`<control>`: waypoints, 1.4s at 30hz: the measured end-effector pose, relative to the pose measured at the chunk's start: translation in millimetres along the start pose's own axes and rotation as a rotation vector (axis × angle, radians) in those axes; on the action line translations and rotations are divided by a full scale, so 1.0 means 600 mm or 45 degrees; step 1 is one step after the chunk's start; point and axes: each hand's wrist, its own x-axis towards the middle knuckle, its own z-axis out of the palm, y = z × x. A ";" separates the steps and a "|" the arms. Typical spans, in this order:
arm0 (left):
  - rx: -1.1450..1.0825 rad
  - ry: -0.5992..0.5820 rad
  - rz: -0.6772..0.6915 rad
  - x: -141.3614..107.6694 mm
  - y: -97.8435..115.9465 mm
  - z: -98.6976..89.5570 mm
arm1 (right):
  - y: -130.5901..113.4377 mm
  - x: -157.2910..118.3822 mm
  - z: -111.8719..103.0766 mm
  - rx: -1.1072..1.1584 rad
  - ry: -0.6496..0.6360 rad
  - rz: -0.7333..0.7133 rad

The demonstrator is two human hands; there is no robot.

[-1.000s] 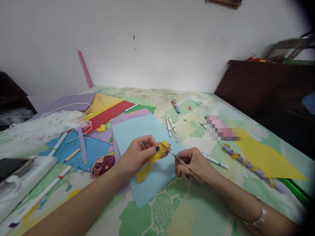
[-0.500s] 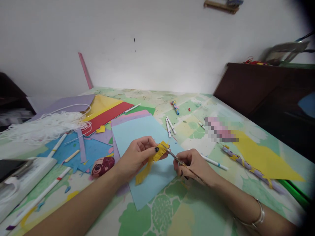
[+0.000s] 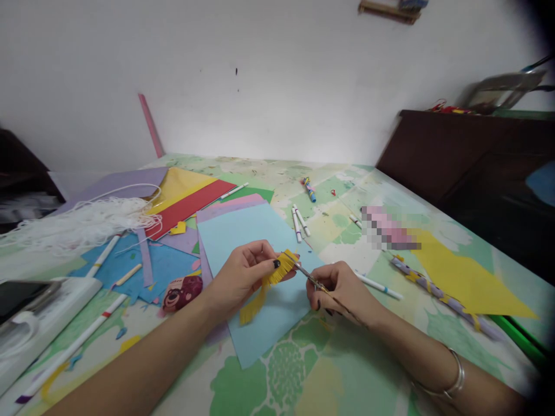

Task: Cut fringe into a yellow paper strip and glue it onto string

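On the green-and-white patterned surface (image 3: 277,387), my right hand (image 3: 344,292) grips slim metal scissors (image 3: 305,273), blades at the yellow fringed paper strip (image 3: 277,274) pinched in my left hand (image 3: 243,268), above pale-blue paper (image 3: 229,231). Most looks fringed; the upper end seems left.

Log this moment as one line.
left-hand grip: holds fringed yellow paper strip | right-hand grip: holds slim metal-bladed scissors, blades at strip | below: flat light-blue paper sheet
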 end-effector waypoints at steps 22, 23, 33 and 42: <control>0.047 -0.007 0.004 -0.001 0.000 0.000 | 0.005 0.001 -0.002 -0.076 0.046 0.068; 0.047 -0.009 0.006 -0.001 0.000 -0.001 | 0.006 0.001 -0.002 -0.074 0.045 0.063; 0.036 0.003 0.005 -0.001 0.001 0.001 | 0.002 0.001 -0.002 -0.081 0.027 0.066; -0.033 0.044 -0.032 -0.005 0.008 0.008 | 0.004 -0.002 -0.003 -0.056 -0.007 0.020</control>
